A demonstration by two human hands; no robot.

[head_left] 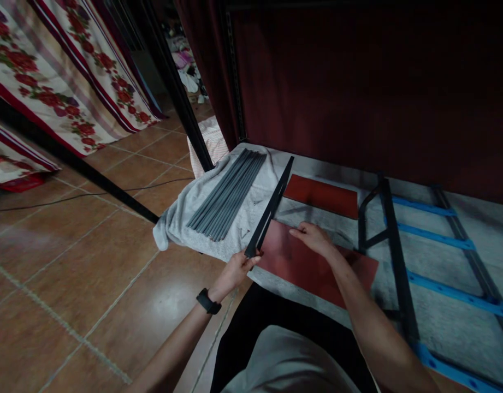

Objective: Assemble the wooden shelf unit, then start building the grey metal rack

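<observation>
My left hand [238, 267], a black watch on its wrist, is closed around the near end of a long black metal bar [271, 204]. That bar slants up and away over the grey cloth, with a slot or gap along it. Over the larger red panel [304, 262] hovers my right hand [312, 238], thumb and fingertips pinched together; anything between them is too small to make out. A smaller red panel [320, 196] lies farther back. Left of the bar are a bundle of grey rods [229, 194] and a few small screws [244, 233].
On the right lies a black frame [392, 245] with blue crossbars [435, 234]. Black posts [177, 82] rise at the left of the cloth-covered surface [460, 333]. A dark red curtain or panel [357, 93] closes the back. A cable [91, 194] crosses the tiled floor.
</observation>
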